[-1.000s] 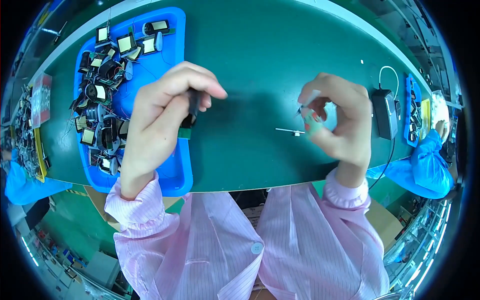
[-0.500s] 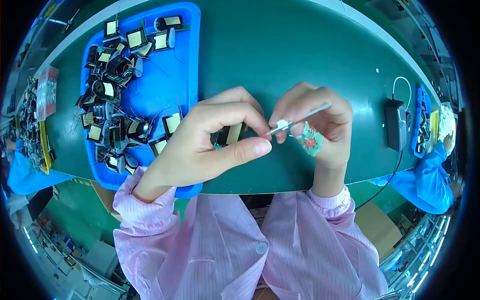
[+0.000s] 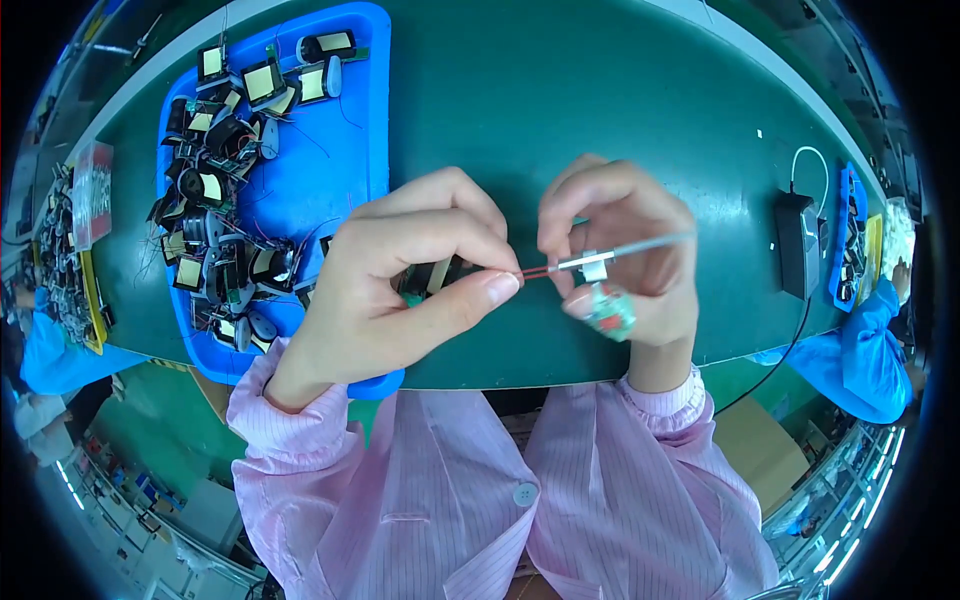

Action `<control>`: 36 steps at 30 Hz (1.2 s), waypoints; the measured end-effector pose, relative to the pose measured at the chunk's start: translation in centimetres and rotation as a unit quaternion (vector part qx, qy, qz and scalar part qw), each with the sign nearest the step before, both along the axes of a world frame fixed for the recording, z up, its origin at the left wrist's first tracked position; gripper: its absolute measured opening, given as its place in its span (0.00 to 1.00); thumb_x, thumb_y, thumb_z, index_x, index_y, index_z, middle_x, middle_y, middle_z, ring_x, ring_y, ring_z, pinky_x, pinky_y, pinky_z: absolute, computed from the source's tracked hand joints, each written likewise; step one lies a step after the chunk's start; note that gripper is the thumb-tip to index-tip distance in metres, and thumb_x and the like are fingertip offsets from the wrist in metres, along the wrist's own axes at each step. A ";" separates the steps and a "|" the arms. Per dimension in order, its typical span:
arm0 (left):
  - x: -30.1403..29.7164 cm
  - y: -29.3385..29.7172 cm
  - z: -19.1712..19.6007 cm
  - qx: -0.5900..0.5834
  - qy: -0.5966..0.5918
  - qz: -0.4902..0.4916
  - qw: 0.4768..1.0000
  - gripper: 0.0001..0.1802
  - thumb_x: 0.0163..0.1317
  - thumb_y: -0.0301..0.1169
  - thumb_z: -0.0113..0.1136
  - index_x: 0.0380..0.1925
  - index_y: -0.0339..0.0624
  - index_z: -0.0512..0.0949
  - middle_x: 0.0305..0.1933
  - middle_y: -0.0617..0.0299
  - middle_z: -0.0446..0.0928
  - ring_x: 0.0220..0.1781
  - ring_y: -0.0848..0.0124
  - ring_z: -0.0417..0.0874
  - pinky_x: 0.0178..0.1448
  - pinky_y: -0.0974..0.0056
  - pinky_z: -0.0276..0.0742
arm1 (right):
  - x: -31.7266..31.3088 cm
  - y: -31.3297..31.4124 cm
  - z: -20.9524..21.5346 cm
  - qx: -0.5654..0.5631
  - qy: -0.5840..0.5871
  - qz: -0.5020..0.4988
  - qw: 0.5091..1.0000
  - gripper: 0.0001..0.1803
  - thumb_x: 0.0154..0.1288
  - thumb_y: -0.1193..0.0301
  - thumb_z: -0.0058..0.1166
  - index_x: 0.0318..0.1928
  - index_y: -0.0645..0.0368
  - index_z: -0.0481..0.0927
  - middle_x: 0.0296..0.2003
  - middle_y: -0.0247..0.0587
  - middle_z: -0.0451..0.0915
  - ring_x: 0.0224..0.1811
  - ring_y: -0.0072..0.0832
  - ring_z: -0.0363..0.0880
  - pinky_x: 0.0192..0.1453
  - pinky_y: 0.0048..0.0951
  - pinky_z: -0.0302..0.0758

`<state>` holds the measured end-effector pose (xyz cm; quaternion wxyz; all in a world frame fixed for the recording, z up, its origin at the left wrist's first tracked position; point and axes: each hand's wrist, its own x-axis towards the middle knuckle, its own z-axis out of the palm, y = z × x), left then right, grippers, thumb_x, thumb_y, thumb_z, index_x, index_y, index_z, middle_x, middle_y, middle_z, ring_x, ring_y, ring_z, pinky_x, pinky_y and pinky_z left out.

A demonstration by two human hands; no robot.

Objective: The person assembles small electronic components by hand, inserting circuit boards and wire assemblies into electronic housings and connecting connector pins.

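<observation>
Seemingly midway: my left hand (image 3: pixel 390 272) pinches red wires (image 3: pixel 537 272) reaching the metal rod (image 3: pixel 573 263) clamped in my right hand (image 3: pixel 650 283); more modules (image 3: pixel 263 82) lie unhandled, left of my fingers, in the blue tray (image 3: pixel 379 120).

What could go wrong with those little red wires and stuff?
The thin red wires pinched in the left hand could snap if pulled too hard. The slim metal tool in the right hand is right by them, so a slip might nick them. The black parts heaped in the blue tray might scratch each other.
</observation>
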<state>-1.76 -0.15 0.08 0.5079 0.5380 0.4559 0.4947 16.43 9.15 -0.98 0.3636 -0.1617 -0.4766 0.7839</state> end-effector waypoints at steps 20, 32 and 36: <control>0.2 0.0 -0.1 0.050 0.158 0.036 0.985 0.08 0.54 0.20 0.62 0.36 0.34 0.78 0.36 0.59 0.75 0.30 0.77 0.71 0.31 0.73 0.63 | 0.2 0.0 -1.2 0.207 -0.149 -0.009 0.967 0.05 0.49 0.82 0.60 0.30 0.64 0.80 0.25 0.35 0.78 0.26 0.18 0.72 0.28 0.19 0.65; 1.1 0.0 -1.5 0.034 0.138 0.152 0.978 0.24 0.50 0.09 0.57 0.50 0.32 0.73 0.51 0.50 0.74 0.48 0.66 0.80 0.49 0.68 0.78 | 0.2 -0.2 -1.8 -0.025 -0.018 -0.038 0.999 0.07 0.59 0.80 0.59 0.38 0.69 0.76 0.33 0.44 0.80 0.33 0.24 0.80 0.36 0.23 0.79; 1.0 0.3 -1.2 0.113 0.238 0.154 0.952 0.20 0.47 0.10 0.62 0.43 0.31 0.76 0.53 0.45 0.75 0.46 0.63 0.83 0.45 0.66 0.81 | -0.1 -0.4 -2.0 0.000 -0.006 0.004 1.000 0.06 0.60 0.81 0.59 0.37 0.69 0.76 0.33 0.45 0.80 0.35 0.26 0.80 0.39 0.26 0.78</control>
